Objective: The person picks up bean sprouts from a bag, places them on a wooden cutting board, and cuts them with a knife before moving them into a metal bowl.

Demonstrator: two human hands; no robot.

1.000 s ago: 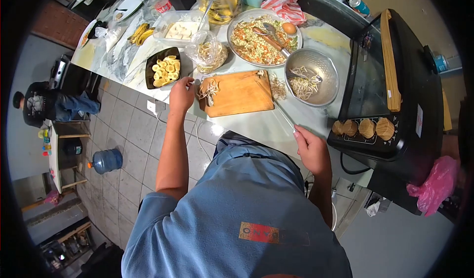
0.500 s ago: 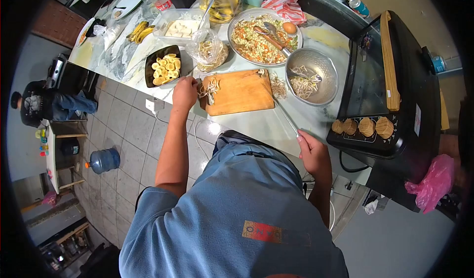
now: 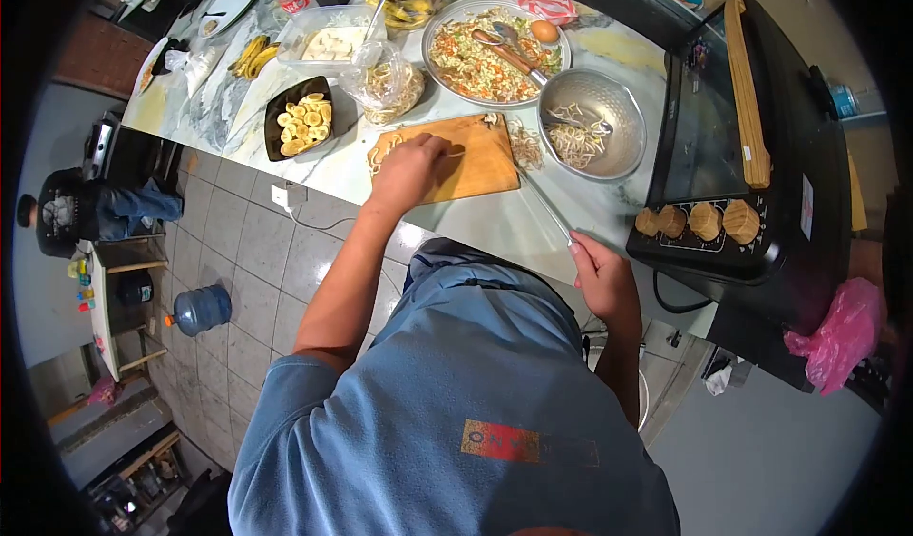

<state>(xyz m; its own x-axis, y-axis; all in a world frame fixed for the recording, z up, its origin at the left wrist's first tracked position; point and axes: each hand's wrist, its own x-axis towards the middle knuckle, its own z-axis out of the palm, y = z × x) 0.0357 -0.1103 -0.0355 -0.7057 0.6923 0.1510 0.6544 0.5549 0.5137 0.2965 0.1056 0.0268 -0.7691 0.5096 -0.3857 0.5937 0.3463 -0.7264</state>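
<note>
My left hand [image 3: 409,168] is over the wooden cutting board [image 3: 485,160], its fingers curled together. A thin pale strand, like a bean sprout, pokes out at the fingertips. More bean sprouts [image 3: 381,154] lie at the board's left edge, partly behind the hand. Lower right, my right hand [image 3: 606,274] grips the handle of a knife [image 3: 544,201], whose narrow blade points up-left to the board's right edge. Beside the board sits a small heap of sprout scraps [image 3: 525,144]. A metal bowl [image 3: 625,127] just right of it contains bean sprouts.
Behind the board are a bag of sprouts [image 3: 392,91], a large tray of chopped vegetables [image 3: 475,65] with an egg [image 3: 545,31], and a clear tub [image 3: 328,46]. Banana slices fill a black bowl [image 3: 276,117]. A black oven [image 3: 709,146] stands right. A person [image 3: 71,208] is far left.
My left hand has moved right from the board's left edge to over the board. My right hand still holds the knife in nearly the same place. The view has shifted slightly.
</note>
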